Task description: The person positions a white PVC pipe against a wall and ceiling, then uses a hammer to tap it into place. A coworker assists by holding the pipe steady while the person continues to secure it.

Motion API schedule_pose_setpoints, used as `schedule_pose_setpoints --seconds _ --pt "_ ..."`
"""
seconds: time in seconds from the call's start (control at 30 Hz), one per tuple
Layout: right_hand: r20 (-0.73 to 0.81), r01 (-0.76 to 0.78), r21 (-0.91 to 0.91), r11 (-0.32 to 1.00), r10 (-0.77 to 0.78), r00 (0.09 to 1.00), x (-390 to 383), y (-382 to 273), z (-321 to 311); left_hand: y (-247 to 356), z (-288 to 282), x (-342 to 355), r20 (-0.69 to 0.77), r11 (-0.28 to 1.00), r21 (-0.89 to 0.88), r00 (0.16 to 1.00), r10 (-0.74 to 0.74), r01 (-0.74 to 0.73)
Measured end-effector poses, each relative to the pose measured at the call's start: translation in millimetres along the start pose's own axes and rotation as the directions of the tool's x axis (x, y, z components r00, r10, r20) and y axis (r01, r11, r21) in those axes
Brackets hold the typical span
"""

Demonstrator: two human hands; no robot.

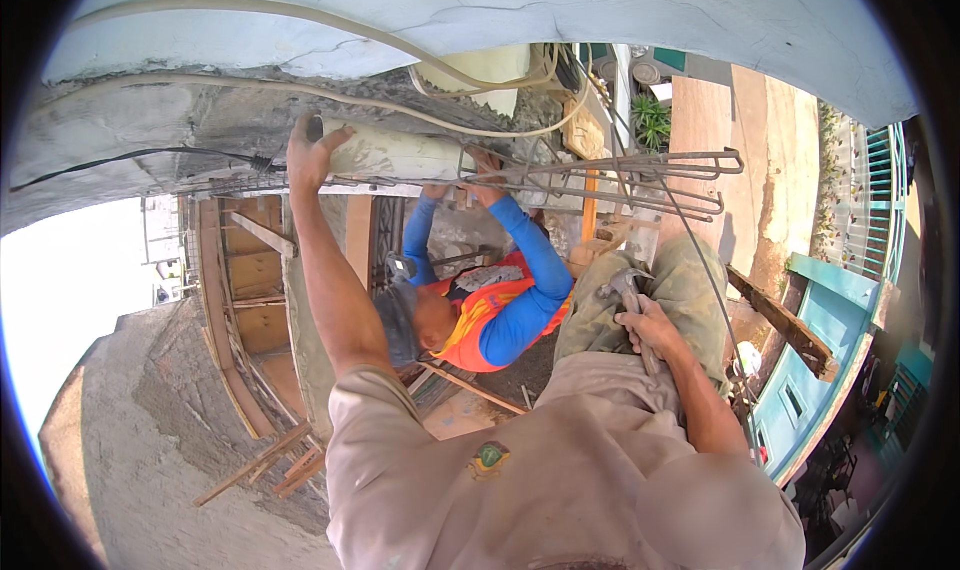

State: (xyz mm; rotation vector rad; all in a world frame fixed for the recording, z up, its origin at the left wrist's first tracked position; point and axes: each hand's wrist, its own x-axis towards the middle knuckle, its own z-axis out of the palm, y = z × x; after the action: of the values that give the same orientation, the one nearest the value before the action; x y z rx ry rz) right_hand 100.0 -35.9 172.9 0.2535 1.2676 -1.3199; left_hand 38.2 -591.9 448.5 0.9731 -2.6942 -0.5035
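My left hand (311,154) is raised to the upper left, fingers curled at the end of a pale pipe-like piece (395,152) along the grey concrete overhead, thumb apart. My right hand (645,326) is closed around the handle of a claw hammer (630,298), resting over my thigh. Beside the pale piece runs a steel rebar cage (680,170) with loose rod ends at the right. Below it a co-worker in an orange vest (485,330) has both blue-sleeved arms raised, hands at the cage and pale piece.
Cables (380,100) hang along the overhead concrete. Timber formwork and loose boards (250,290) stand at the left above grey ground (150,440). A dark plank (780,320), a turquoise panel (820,350) and a railing (878,200) are at the right, near pale boards (705,100).
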Motion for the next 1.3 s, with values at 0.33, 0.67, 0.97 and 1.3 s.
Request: schedule_pose_setpoints --seconds 0.33,0.67,0.97,1.3 --pt "-0.003 -0.014 -0.036 0.999 0.014 1.0 7 -2 -2 -4 3 0 -0.074 1.0 0.021 0.997 0.013 -0.012" --pt "0.051 0.166 -0.463 0.871 -0.161 0.986 -19 -42 20 1 4 -15 -0.192 0.991 0.135 0.98 0.049 -0.024" --pt "0.048 0.322 -0.755 0.572 -0.441 0.896 -19 -68 39 -4 -1 -18 -0.183 0.996 0.087 0.982 0.046 -0.031" --pt "0.027 0.323 -0.709 0.627 -0.435 0.9 -39 -106 67 5 2 -38 -0.244 0.999 0.033 0.969 0.05 -0.043"
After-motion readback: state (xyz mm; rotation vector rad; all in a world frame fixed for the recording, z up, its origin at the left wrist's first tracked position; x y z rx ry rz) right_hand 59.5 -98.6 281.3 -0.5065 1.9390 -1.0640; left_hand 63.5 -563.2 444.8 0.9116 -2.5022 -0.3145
